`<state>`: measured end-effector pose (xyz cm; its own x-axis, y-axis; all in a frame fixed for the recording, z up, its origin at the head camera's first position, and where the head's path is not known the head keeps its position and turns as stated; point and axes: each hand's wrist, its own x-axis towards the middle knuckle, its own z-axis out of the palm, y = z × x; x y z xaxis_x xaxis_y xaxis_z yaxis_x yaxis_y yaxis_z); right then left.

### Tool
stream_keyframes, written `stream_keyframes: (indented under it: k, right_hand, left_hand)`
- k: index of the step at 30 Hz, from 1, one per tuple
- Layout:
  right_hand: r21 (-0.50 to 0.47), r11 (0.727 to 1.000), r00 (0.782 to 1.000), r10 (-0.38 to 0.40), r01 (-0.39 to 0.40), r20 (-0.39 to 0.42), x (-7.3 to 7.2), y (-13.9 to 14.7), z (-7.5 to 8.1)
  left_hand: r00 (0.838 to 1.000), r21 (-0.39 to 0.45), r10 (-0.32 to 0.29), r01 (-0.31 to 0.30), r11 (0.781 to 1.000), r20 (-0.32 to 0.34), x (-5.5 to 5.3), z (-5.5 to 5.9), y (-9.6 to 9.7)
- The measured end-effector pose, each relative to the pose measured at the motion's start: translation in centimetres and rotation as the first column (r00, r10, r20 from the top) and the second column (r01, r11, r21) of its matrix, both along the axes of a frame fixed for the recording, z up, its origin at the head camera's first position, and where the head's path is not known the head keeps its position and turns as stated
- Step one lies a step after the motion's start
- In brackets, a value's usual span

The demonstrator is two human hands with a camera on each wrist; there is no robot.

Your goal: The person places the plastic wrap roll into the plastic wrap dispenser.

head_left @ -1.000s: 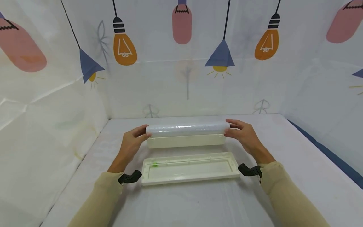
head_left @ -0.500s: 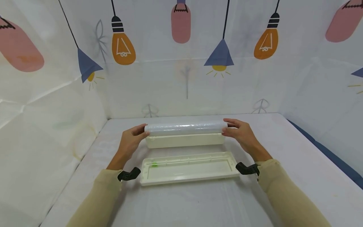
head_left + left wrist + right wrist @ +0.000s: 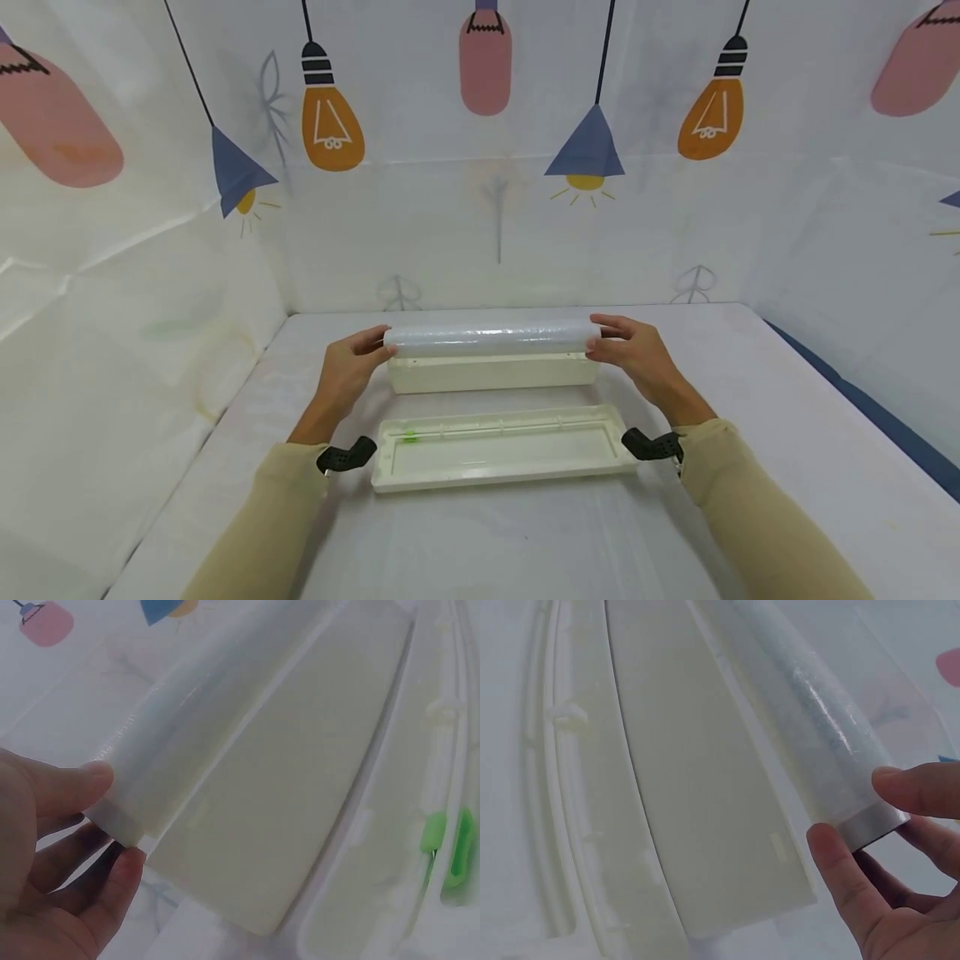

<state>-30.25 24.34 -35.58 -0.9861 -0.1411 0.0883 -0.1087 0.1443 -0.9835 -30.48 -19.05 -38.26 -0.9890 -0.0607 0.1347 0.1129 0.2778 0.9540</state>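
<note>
Have moved the clear-wrapped roll (image 3: 491, 338) slightly leftward relative to the cream box (image 3: 491, 377) since a second ago. Pinching one end between thumb and fingers of the left hand (image 3: 343, 377), the other likewise with the right hand (image 3: 647, 364). Holding it level between both grips, over the box; cannot tell whether touching inside. Nearer than the grips, can see a shallow cream piece (image 3: 495, 462), hollow side up, with a green slider (image 3: 433, 832) toward the left grip. Around everything, a white table (image 3: 487, 554); beyond the grips, a lamp-printed wall (image 3: 420, 217).

No legible text, label, brand, number or sign in any view.
</note>
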Motion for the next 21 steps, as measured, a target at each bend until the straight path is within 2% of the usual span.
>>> stream_keyframes:
  k: [8,16,21]
  right_hand:
    - [-0.026,1.000,1.000,-0.002,0.003,0.011,-0.35,0.03,-0.09]
    - [-0.040,0.999,1.000,-0.004,0.005,0.008,-0.73,-0.14,-0.28]
    - [-0.024,1.000,0.999,-0.011,0.012,0.040,-0.77,0.16,-0.40]
  left_hand:
    - [1.000,-0.008,-0.002,0.002,1.000,0.012,-0.42,-0.09,0.10]
    - [0.999,-0.063,-0.005,0.008,0.998,0.036,-0.58,-0.05,-0.10]
    - [0.999,-0.093,-0.054,0.055,0.994,0.006,-0.58,0.21,-0.05]
